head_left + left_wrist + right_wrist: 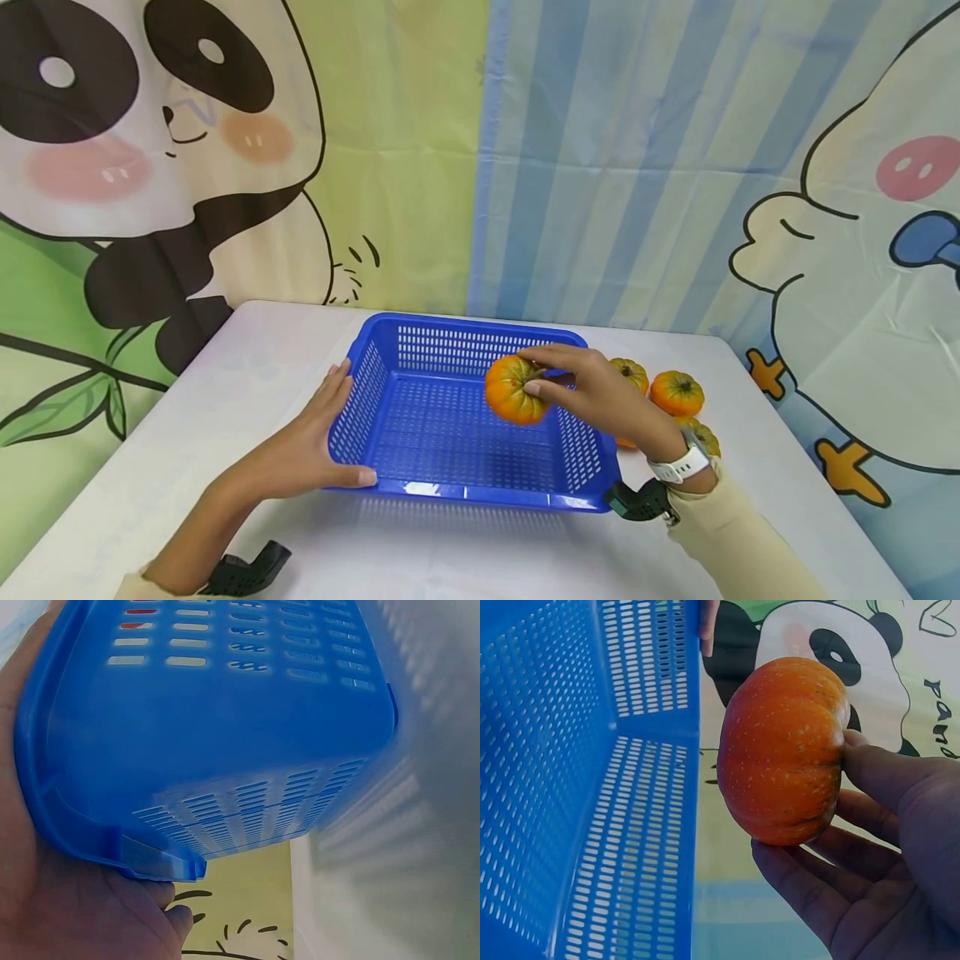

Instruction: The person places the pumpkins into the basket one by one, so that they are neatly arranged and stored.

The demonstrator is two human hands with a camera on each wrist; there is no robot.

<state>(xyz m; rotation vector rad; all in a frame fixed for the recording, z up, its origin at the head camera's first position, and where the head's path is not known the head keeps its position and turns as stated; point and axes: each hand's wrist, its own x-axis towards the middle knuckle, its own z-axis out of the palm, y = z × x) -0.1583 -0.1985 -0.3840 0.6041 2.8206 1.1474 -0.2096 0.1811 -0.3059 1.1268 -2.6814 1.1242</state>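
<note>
My right hand pinches a small orange pumpkin at its stem side, holding it above the blue plastic basket. In the right wrist view the pumpkin shows a speckled orange skin, with the thumb and fingers against it. The basket has perforated walls and nothing is seen on its floor. My left hand rests against its front left corner, the fingers straight along the left side and the thumb over the front rim. In the left wrist view the palm touches the rim.
Several more pumpkins lie on the white table to the right of the basket, some partly hidden by my right arm. Behind the table hangs a cartoon-printed curtain.
</note>
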